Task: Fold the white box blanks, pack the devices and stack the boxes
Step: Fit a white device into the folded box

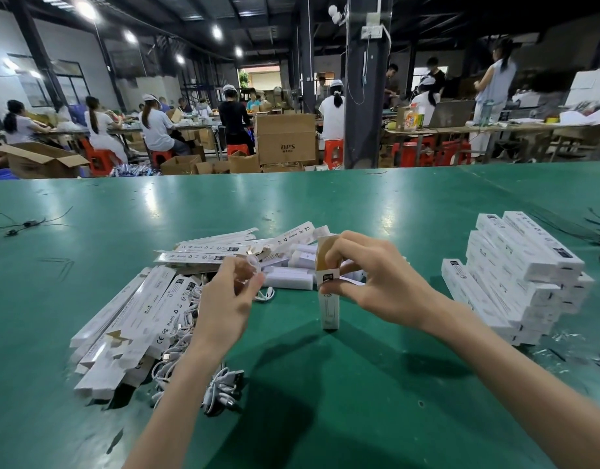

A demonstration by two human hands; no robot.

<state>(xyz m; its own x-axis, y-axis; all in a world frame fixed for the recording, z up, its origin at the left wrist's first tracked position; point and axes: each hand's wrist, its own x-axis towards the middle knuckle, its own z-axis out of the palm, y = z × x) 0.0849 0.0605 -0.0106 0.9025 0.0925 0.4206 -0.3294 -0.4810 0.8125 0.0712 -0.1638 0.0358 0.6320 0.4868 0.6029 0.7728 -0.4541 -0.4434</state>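
Observation:
My right hand (373, 279) holds a narrow white box (330, 309) upright on the green table (325, 401), its top flap open and the brown inside showing. My left hand (229, 299) pinches a coiled white cable (254, 265) just left of the box's open top. Flat white box blanks (129, 319) lie in a heap at the left, with more blanks (224, 248) behind my hands. White devices (288, 277) lie between the hands. Packed white boxes (518, 275) are stacked at the right.
Loose white cables (220, 387) lie under my left forearm. Black cable ties (599, 225) are scattered at the far right edge, and a black wire (24, 225) at the far left. Beyond the table, people sit at benches among cardboard cartons (285, 137).

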